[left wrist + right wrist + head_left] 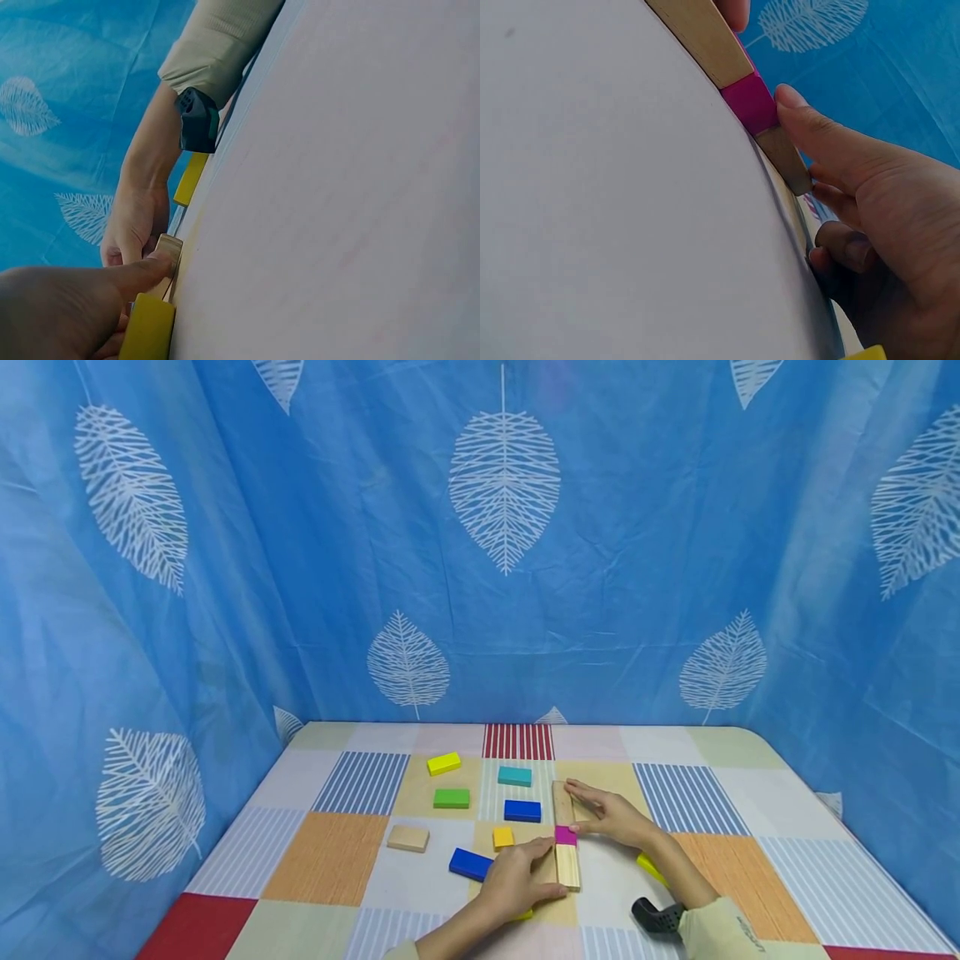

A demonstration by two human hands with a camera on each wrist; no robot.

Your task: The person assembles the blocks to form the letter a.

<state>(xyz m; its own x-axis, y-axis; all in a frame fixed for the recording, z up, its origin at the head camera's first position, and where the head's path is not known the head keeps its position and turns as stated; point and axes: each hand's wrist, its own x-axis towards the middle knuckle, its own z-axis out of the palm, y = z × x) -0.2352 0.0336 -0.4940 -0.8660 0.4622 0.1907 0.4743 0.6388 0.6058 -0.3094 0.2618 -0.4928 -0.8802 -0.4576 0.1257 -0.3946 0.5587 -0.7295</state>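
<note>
Three blocks stand end to end in one row in the head view: a far wooden block [562, 803], a magenta block [566, 836] and a near wooden block [567, 867]. My left hand [517, 881] lies along the row's left side, its thumb at the near wooden block's end and a fingertip beside the magenta block. From the right, my right hand [615, 818] touches the row; its thumb [802, 120] meets the magenta block, while fingertips reach the far wooden block's end. A yellow block [148, 330] sits beside the left hand, mostly hidden in the head view.
Left of the row lie blue [522, 811], teal [514, 776], green [452, 798], orange [503, 837] and wooden [408, 838] blocks. Another blue block [470, 864] is near the left hand. A yellow block [651, 868] lies by the right forearm, near a black device [656, 917].
</note>
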